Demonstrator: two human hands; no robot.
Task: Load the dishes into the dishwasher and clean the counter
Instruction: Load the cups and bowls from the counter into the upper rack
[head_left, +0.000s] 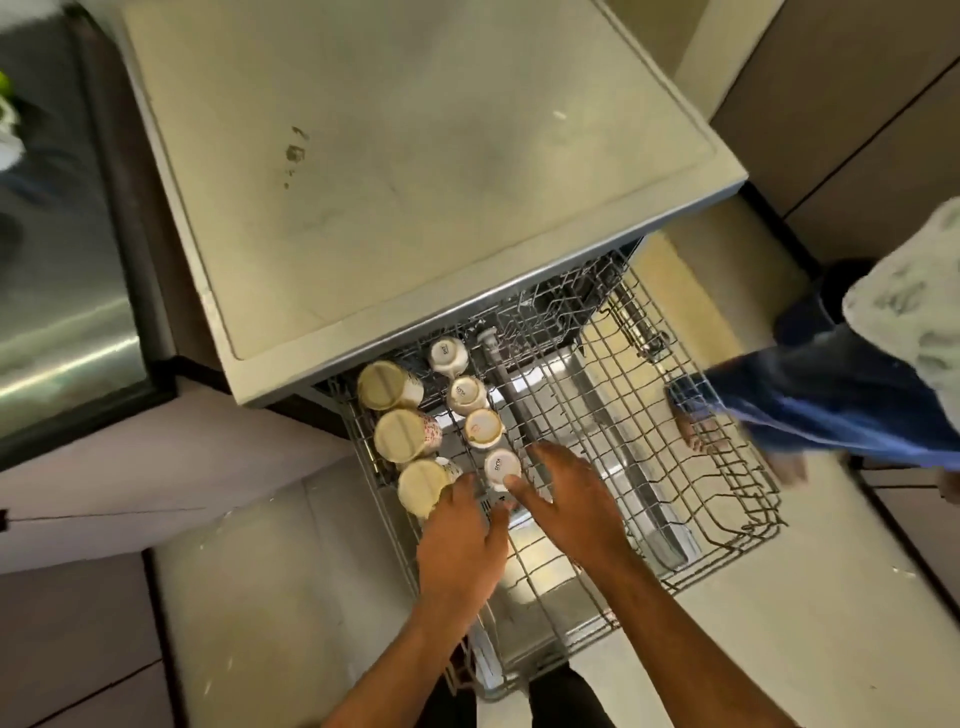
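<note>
Cups are sitting bottoms-up along the left side of the pulled-out dishwasher rack (675, 395), and we are looking straight down on them: four small white cups in a row, the nearest small cup (502, 469) right at our fingertips, and three larger cream mugs (410, 434) lined up just to their left. We are reaching in with both hands over the near part of the rack. Our left hand (460, 540) is hovering with fingers spread and loose, holding nothing, its fingertips close by the nearest mug. Our right hand (569, 499) is lying open too, fingers straight, thumb just touching the rim of that nearest small cup. Right of the cups the wire rack is showing only its tines. Above it, the pale counter (415, 156) is carrying a few brown smudges (295, 153). Someone else's bare foot (698, 428) and blue trouser leg are showing beside the rack on the right.
</note>
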